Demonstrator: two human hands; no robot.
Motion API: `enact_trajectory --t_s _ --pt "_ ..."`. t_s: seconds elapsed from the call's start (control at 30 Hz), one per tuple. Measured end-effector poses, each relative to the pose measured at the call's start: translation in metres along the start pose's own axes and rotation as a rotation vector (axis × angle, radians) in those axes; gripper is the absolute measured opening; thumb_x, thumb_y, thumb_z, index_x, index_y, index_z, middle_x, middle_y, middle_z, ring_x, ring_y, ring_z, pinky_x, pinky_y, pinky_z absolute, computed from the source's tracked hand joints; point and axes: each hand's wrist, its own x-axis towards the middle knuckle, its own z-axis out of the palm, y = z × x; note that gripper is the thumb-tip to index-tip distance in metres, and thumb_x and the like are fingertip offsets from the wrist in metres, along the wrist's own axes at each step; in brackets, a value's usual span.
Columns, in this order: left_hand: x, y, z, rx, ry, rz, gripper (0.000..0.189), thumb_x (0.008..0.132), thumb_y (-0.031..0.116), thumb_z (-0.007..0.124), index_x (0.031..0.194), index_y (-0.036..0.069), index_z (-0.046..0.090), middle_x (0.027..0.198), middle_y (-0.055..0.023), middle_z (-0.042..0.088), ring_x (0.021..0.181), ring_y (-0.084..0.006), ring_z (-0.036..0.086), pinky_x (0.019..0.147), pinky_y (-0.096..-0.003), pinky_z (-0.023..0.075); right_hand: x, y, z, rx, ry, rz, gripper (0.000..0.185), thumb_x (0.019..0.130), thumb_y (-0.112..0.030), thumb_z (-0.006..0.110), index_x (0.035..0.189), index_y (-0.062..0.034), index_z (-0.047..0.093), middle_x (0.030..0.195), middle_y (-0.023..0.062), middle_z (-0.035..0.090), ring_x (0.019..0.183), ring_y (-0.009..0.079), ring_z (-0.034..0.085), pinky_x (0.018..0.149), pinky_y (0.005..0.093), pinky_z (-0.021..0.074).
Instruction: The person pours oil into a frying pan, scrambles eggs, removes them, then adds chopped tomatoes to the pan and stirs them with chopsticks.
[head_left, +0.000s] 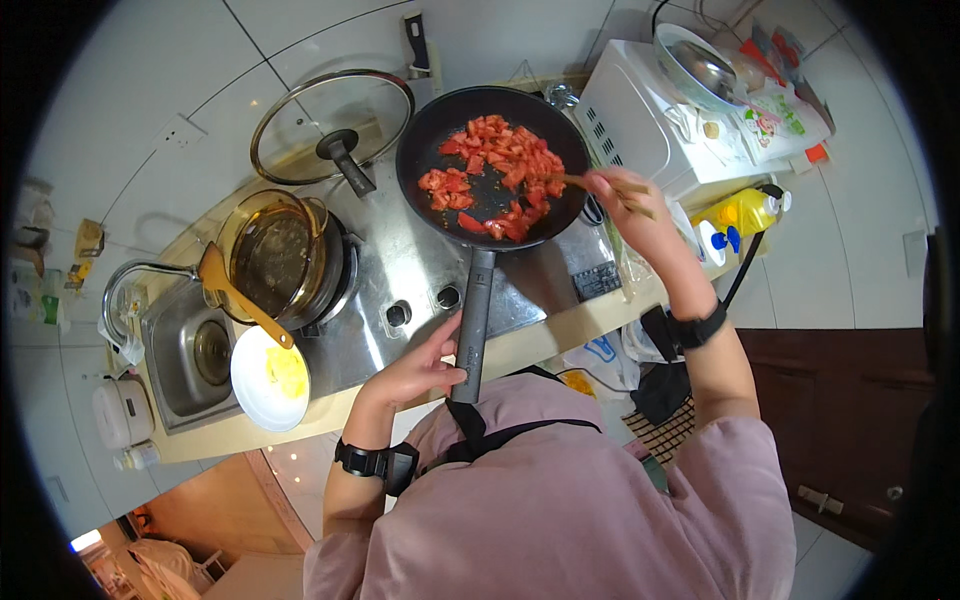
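Chopped tomato pieces (517, 154) lie in a dark frying pan (427, 187) on the steel hob. My right hand (626, 206) grips wooden chopsticks (574, 180) over the pan's right rim, their tips among the tomato. The pan's grey handle (478, 322) points towards my body. Beside its left edge is my left hand (420, 367), thumb and index finger spread, fingertips at the handle. Whether any finger reaches beneath the handle is hidden.
Left of the pan, a glass pot (274, 255) has a wooden spatula (244, 300) across its rim. A white plate (251, 375) with yellow food sits by the sink (176, 405). A glass lid (300, 139) leans behind. Rightward are a white appliance (630, 112) and yellow bottle (742, 214).
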Motion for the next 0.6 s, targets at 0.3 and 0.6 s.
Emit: enact_trajectory --t_s 0.3,0.6 --pt "0.002 0.005 0.003 0.03 0.016 -0.022 0.085 0.078 -0.003 0.057 0.144 0.014 0.007 0.105 -0.0072 0.051 0.078 -0.0098 0.054 0.067 -0.0241 0.0463 -0.02 -0.007 0.039 0.207 -0.093 -0.209 0.013 0.084 -0.012 0.058 0.088 0.0003 0.061 0.084 0.014 0.062 0.076 0.0294 0.06 0.066 0.0341 0.0482" --pt "0.009 0.001 0.015 -0.149 0.118 -0.084 0.068 0.082 0.003 0.052 0.14 0.012 0.018 0.111 -0.01 0.049 0.093 -0.0198 0.057 0.075 -0.0334 0.0503 0.004 -0.009 0.042 0.015 0.037 -0.179 0.013 0.084 -0.014 0.056 0.088 -0.0023 0.06 0.082 0.0153 0.06 0.073 0.0338 0.057 0.062 0.0374 0.0471"
